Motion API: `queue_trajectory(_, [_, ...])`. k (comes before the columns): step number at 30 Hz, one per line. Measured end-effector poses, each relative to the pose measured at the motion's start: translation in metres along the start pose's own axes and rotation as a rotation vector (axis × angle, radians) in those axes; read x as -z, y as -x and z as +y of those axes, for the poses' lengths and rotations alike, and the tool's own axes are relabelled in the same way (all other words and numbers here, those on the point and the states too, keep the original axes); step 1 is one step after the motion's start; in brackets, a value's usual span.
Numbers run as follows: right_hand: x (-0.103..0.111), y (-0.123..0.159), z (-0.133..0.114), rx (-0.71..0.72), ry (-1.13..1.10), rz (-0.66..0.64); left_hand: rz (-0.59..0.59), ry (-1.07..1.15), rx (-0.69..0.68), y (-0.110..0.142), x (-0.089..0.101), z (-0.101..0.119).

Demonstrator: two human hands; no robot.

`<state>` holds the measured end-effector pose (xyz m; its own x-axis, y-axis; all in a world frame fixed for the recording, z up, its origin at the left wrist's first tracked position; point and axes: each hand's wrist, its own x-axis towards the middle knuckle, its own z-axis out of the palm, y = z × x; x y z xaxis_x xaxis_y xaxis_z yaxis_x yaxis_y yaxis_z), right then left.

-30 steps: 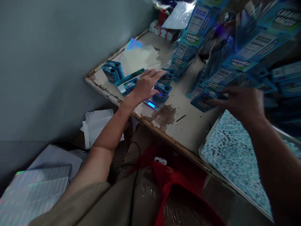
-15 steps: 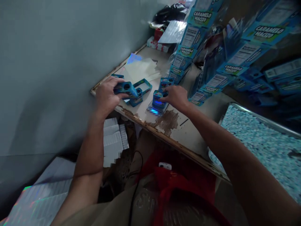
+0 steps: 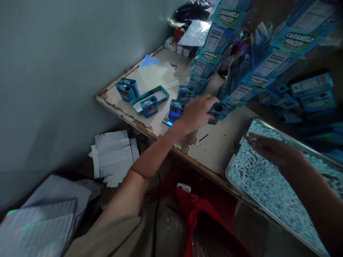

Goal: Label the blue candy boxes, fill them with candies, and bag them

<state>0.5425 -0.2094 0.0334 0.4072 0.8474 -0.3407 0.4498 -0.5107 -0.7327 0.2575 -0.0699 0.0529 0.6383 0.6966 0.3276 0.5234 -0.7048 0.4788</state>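
Observation:
My left hand (image 3: pixel 197 113) reaches across the worn white table (image 3: pixel 211 146) and grips a small blue box (image 3: pixel 218 110) near the stacked cartons. My right hand (image 3: pixel 265 148) hovers with fingers loosely stretched over the near corner of a metal tray (image 3: pixel 235 157) filled with small pale blue candies. Another blue box (image 3: pixel 175 109) stands on a small scale with a lit blue display (image 3: pixel 169 123). More blue boxes (image 3: pixel 125 89) stand at the table's left corner, one (image 3: pixel 149 106) beside an open blue lid (image 3: pixel 150 94).
Stacks of blue "Caramelo Macizo" cartons (image 3: pixel 241 57) lean along the back right. Shiny holographic sheets (image 3: pixel 155 71) lie at the far corner. White label sheets (image 3: pixel 112 155) and paper piles (image 3: pixel 45 214) lie on the floor at left. A red bag (image 3: pixel 203 221) sits below the table edge.
My left hand left the boxes at the left corner and crossed to the right, now holding a blue box. My right hand drew back from the scale to above the candy tray.

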Motion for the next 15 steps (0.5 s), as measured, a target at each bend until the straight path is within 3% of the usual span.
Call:
queue_trajectory(1, [0.008, 0.007, 0.019, -0.111, -0.122, -0.002, -0.017, -0.004, 0.005, -0.006, -0.021, 0.005])
queue_trajectory(4, [0.028, 0.022, 0.058, -0.22, -0.234, -0.016, -0.057, -0.04, 0.056, -0.021, -0.072, 0.007])
queue_trajectory(7, [0.036, 0.025, 0.057, -0.225, -0.175, -0.078, -0.058, -0.072, 0.1, -0.033, -0.097, -0.005])
queue_trajectory(9, [0.03, 0.02, 0.035, -0.199, -0.118, -0.128, -0.062, -0.077, 0.097, -0.039, -0.103, -0.012])
queue_trajectory(12, [0.011, 0.008, -0.021, -0.108, -0.027, -0.226, -0.057, -0.082, 0.083, -0.039, -0.105, -0.016])
queue_trajectory(15, [-0.014, -0.007, -0.087, 0.066, 0.061, -0.347, 0.005, -0.15, 0.042, -0.012, -0.102, -0.01])
